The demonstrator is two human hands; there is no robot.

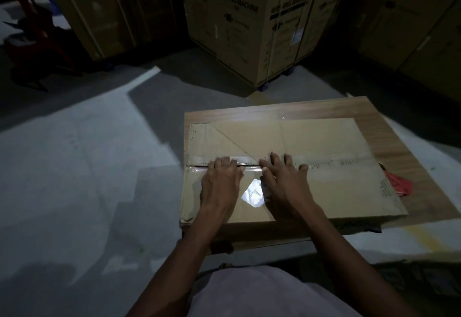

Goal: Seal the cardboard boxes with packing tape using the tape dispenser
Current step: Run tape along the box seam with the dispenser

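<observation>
The box (287, 167) lies flat on a wooden board (399, 147), filling most of it and sitting toward the board's left and near edges. Its two top flaps meet at a seam (336, 162) running left to right across the middle of the lid. A strip of clear tape (252, 191) catches the light on the near flap, and a shiny band runs along the left part of the seam.

The left hand (220, 179) rests palm down at the left end of the seam, fingers straight and close together, tips on the join. The right hand (282, 182) lies just beside it, fingers spread and flat, tips reaching just over the seam. Both press on the cardboard; neither grips anything.

The cardboard looks stiff but thin, likely to bow under weight near the seam, so pressure is best kept along the flap edges, where the two halves support each other. The box appears light enough to slide on the board, so one hand should stay flat on the lid while taping. The tape is thin, sticky and prone to wrinkling; it wants smoothing outward from the hands toward the untaped right stretch.

A red object (399, 184) at the board's right edge, beside the box, may be the dispenser, though the dim light leaves that unsure. It is well apart from both hands.
</observation>
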